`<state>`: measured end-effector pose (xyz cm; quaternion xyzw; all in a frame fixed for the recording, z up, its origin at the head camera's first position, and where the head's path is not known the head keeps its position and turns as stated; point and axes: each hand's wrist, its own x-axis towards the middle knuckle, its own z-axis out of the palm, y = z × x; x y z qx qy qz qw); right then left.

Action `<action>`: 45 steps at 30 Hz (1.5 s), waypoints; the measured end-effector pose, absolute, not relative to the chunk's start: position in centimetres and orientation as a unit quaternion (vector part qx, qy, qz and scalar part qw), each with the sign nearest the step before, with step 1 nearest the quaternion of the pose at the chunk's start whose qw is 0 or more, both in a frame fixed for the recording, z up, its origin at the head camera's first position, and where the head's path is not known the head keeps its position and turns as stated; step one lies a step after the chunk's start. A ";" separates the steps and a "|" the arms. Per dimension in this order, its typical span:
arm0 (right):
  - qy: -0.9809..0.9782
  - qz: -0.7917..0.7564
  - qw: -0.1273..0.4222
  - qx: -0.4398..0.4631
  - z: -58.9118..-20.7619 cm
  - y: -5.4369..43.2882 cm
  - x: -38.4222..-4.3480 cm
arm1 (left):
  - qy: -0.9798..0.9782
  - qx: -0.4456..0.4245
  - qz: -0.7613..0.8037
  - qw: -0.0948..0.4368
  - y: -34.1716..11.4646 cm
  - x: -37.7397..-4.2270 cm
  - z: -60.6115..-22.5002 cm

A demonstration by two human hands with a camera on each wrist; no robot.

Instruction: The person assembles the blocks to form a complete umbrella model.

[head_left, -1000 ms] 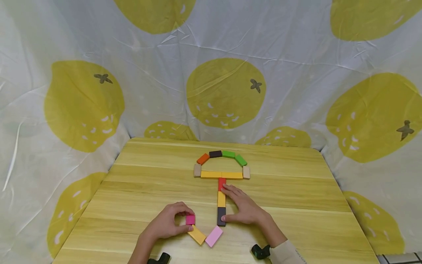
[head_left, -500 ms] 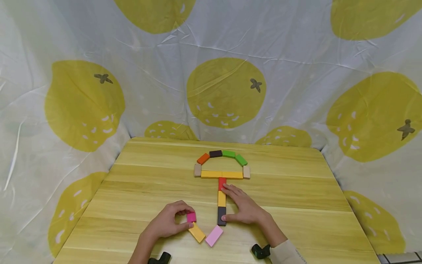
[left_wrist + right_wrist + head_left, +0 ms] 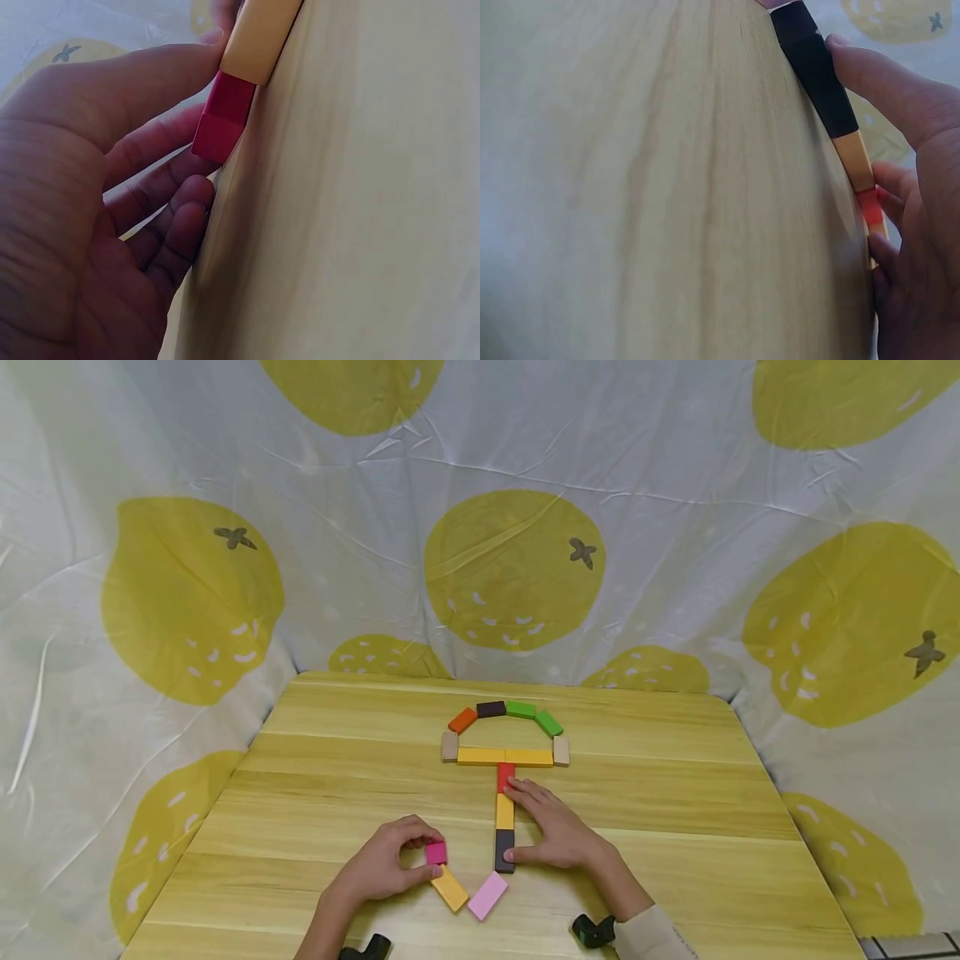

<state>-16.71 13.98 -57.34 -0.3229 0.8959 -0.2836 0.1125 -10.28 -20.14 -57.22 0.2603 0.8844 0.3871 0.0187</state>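
Observation:
My left hand holds a small magenta block between thumb and fingers. Its thumb tip also lies at the upper end of a yellow block, whose end meets the magenta one in the left wrist view. A light pink block slants the other way beside the yellow block's lower end. Over the vertical row of blocks, my right hand rests with spread fingers: the thumb is on the black block, the fingertips on the red block. Between these two sits another yellow block.
Two long yellow blocks form a crossbar above the row. Wooden, orange, dark and green blocks arch over it. All lie on the wooden table, with a lemon-print curtain behind.
The magenta block has shifted slightly away and to the right with my left hand's fingers. The yellow block under its thumb has turned a little steeper. My right hand keeps its place.

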 end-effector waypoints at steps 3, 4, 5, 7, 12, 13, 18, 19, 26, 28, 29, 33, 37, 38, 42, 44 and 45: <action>0.896 -0.284 0.112 -0.323 -57.3 14.0 -16.7 | 0.884 0.258 0.389 0.018 -20.1 -10.2 -57.1; 0.896 -0.284 0.112 -0.323 -57.3 14.0 -16.7 | 0.884 0.256 0.390 0.017 -20.1 -10.2 -57.1; 0.896 -0.284 0.112 -0.324 -57.4 14.0 -16.7 | 0.884 0.255 0.391 0.017 -20.1 -10.3 -57.1; 0.895 -0.284 0.111 -0.325 -57.4 14.0 -16.7 | 0.885 0.253 0.392 0.014 -20.1 -10.3 -57.2; 0.895 -0.283 0.111 -0.326 -57.5 14.0 -16.8 | 0.881 0.249 0.403 0.011 -20.2 -10.5 -57.4; 0.895 -0.283 0.111 -0.326 -57.5 14.0 -16.8 | 0.880 0.248 0.405 0.012 -20.2 -10.5 -57.4; 0.895 -0.285 0.114 -0.323 -57.4 14.1 -16.7 | 0.877 0.247 0.411 0.018 -20.3 -10.6 -57.6; 0.895 -0.286 0.115 -0.322 -57.4 14.1 -16.7 | 0.877 0.248 0.411 0.019 -20.3 -10.7 -57.6; 0.893 -0.289 0.113 -0.327 -57.3 14.1 -16.6 | 0.878 0.250 0.408 0.020 -20.4 -10.6 -57.6; 0.891 -0.292 0.112 -0.330 -57.3 14.0 -16.6 | 0.878 0.250 0.409 0.021 -20.4 -10.5 -57.6; 0.890 -0.293 0.111 -0.331 -57.3 14.0 -16.6 | 0.878 0.250 0.408 0.021 -20.4 -10.5 -57.6; 0.891 -0.292 0.110 -0.331 -57.2 14.0 -16.5 | 0.877 0.258 0.406 0.010 -20.4 -10.4 -57.6; 0.891 -0.292 0.109 -0.331 -57.1 14.0 -16.5 | 0.874 0.264 0.408 0.003 -20.3 -10.3 -57.7; 0.890 -0.293 0.109 -0.331 -57.1 13.9 -16.5 | 0.874 0.264 0.409 0.004 -20.3 -10.3 -57.7; 0.888 -0.297 0.106 -0.334 -57.0 13.9 -16.5 | 0.873 0.266 0.408 0.000 -20.3 -10.3 -57.7; 0.888 -0.298 0.106 -0.334 -57.0 13.9 -16.5 | 0.874 0.263 0.409 0.004 -20.3 -10.3 -57.6; 0.888 -0.298 0.106 -0.333 -57.1 13.9 -16.5 | 0.874 0.262 0.409 0.005 -20.3 -10.3 -57.7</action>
